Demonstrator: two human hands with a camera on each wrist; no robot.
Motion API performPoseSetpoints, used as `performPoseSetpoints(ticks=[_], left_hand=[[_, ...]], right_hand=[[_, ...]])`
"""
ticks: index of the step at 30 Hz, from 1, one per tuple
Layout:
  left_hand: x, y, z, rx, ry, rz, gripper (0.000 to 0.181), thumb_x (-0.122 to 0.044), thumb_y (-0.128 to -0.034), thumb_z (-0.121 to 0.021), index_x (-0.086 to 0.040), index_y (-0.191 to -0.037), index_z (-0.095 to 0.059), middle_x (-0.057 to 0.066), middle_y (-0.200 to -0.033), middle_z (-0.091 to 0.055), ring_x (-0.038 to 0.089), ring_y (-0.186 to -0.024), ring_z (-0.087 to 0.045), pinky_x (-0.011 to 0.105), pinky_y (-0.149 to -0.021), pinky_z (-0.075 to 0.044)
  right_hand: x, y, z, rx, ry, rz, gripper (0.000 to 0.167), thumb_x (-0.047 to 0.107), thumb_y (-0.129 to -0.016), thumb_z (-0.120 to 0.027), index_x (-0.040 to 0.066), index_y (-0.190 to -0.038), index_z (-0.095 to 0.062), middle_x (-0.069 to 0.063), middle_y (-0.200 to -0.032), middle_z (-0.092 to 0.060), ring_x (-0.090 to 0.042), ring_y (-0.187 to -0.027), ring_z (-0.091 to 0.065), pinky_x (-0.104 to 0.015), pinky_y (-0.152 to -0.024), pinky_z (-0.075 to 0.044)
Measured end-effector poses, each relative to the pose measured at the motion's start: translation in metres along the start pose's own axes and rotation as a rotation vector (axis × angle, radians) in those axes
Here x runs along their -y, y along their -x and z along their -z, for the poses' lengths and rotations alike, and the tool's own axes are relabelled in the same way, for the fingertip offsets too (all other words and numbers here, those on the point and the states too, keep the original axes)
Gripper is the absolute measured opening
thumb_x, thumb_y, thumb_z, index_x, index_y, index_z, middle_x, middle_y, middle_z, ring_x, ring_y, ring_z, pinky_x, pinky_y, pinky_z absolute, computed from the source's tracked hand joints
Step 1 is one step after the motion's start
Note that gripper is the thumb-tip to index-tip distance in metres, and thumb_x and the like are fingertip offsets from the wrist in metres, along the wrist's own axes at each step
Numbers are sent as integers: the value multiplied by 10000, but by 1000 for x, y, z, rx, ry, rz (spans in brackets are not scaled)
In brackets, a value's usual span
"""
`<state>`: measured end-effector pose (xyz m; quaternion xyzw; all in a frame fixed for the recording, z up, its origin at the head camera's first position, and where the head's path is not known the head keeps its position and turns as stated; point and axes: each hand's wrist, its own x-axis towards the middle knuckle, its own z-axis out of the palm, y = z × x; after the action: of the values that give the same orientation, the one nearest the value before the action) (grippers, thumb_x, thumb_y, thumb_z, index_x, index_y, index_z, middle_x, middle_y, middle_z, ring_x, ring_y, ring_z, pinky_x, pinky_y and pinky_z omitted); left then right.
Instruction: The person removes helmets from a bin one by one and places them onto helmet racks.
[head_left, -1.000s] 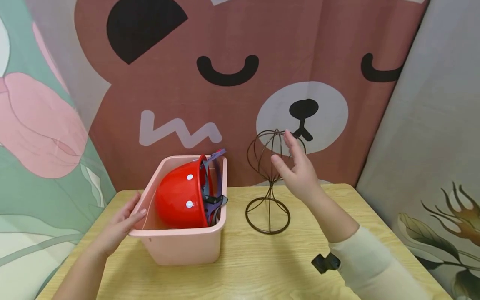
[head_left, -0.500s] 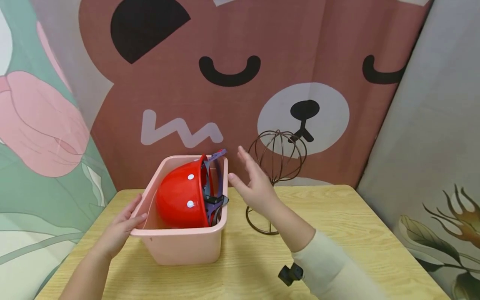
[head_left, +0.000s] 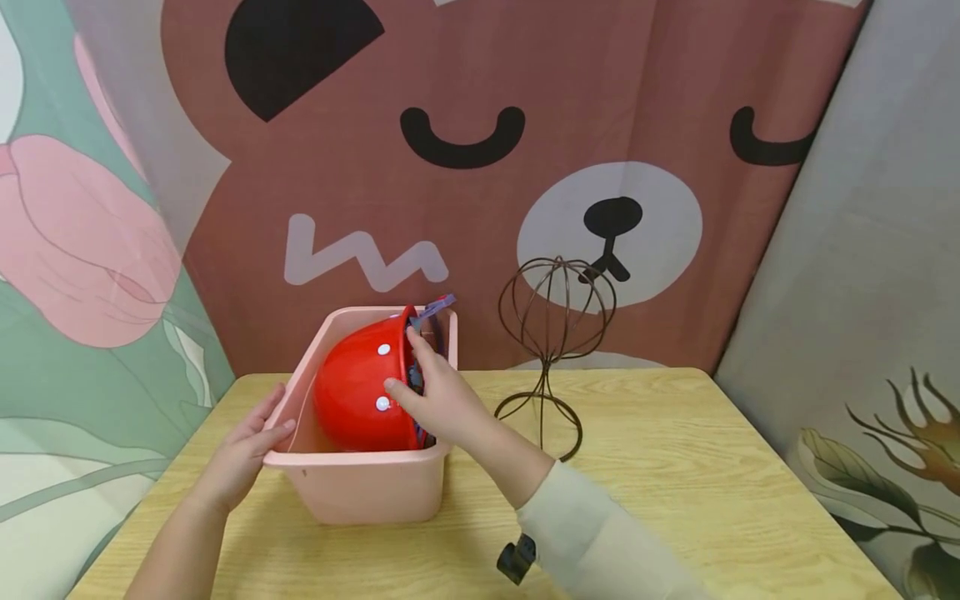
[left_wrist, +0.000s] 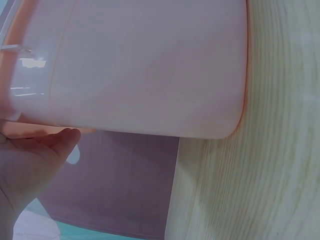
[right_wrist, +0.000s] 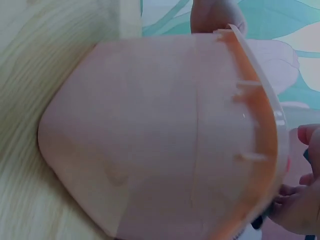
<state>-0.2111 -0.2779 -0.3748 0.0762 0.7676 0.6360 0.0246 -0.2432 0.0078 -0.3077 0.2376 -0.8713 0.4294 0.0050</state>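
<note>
A red toy helmet (head_left: 362, 392) with white dots lies on its side in a pink plastic bin (head_left: 360, 492), its opening facing right. A purple strap (head_left: 435, 308) sticks up above the bin's far right corner. My left hand (head_left: 243, 446) grips the bin's left rim, thumb on top; the left wrist view shows this hand (left_wrist: 32, 162) beside the bin wall. My right hand (head_left: 442, 396) reaches over the right rim, thumb across the helmet's shell and fingers at its opening. Space shows between thumb and fingers in the right wrist view. The helmet's inside is mostly hidden.
A brown wire stand (head_left: 558, 312) with a round cage top and ring base stands right of the bin on the wooden table (head_left: 675, 483). A curtain with a bear print (head_left: 465, 225) hangs behind the table, and a grey patterned one (head_left: 847, 275) hangs to the right.
My right hand has moved left from in front of the wire stand, past the bin's right rim, to the helmet. My left hand, the bin and the helmet stay in place.
</note>
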Motion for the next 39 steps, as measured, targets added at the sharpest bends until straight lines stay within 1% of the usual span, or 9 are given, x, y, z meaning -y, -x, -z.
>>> performPoseSetpoints(ticks=[6,11,13,16,19,22,26,33,39], left_hand=[[-2,0,0,2,-3,1,733,-168,-1026,-429,-8,-1553,56,254,-1625,45,459,-1422,-63,10,-838,-406],[-4,0,-1,5,-11,9,737,-172,-1026,-435,-9,-1553,53,256,-1625,43,467,-1434,-58,21,-829,-419],[-4,0,-1,10,-14,9,738,-163,-1024,-436,-8,-1553,55,256,-1625,51,475,-1442,-45,23,-822,-420],[-4,0,-1,11,-20,15,737,-167,-1025,-435,-19,-1556,54,252,-1626,54,476,-1444,-38,22,-821,-420],[-3,0,0,6,-20,17,737,-181,-1027,-433,-26,-1558,54,253,-1626,45,467,-1439,-50,25,-824,-423],[-2,0,0,3,-12,14,740,-192,-1027,-436,-27,-1558,53,257,-1625,35,459,-1430,-65,28,-830,-426],[-1,0,1,2,-8,13,745,-204,-1026,-443,-29,-1559,47,255,-1626,27,459,-1425,-74,30,-834,-427],[-1,-1,1,0,2,9,745,-189,-1023,-442,-28,-1559,49,258,-1624,28,460,-1419,-79,33,-836,-430],[-1,-1,0,-2,2,8,731,-165,-1023,-433,-24,-1559,43,262,-1623,31,461,-1419,-79,21,-830,-419]], right_hand=[[6,-12,-18,-17,52,-77,828,460,-947,-578,304,-1587,-75,-41,-1562,-382,-252,-1402,-419,-513,-1029,-467],[4,-20,-25,-43,122,-98,834,416,-959,-582,270,-1591,-57,-57,-1528,-436,-249,-1365,-469,-485,-1006,-492],[3,-21,-26,-51,140,-99,815,395,-970,-570,255,-1591,-61,-58,-1469,-508,-239,-1291,-541,-457,-974,-519],[2,-21,-28,-46,145,-103,779,344,-992,-540,254,-1592,-50,-61,-1123,-692,-198,-960,-678,-348,-842,-573],[2,-22,-29,-45,155,-84,742,285,-1011,-509,232,-1593,-53,-51,-791,-653,-167,-694,-636,-281,-734,-562],[4,-22,-31,-58,167,-65,729,254,-1015,-509,204,-1593,-68,-47,-866,-665,-161,-800,-660,-291,-784,-570],[4,-21,-33,-74,169,-55,724,229,-1014,-513,182,-1592,-80,-64,-1123,-672,-193,-1024,-656,-335,-855,-570],[3,-20,-33,-90,194,-32,707,214,-1018,-498,157,-1591,-87,-89,-1114,-659,-197,-963,-645,-316,-808,-563],[3,-17,-30,-121,122,-17,673,187,-1021,-479,137,-1587,-118,-113,-1371,-576,-255,-1205,-592,-417,-934,-544]])
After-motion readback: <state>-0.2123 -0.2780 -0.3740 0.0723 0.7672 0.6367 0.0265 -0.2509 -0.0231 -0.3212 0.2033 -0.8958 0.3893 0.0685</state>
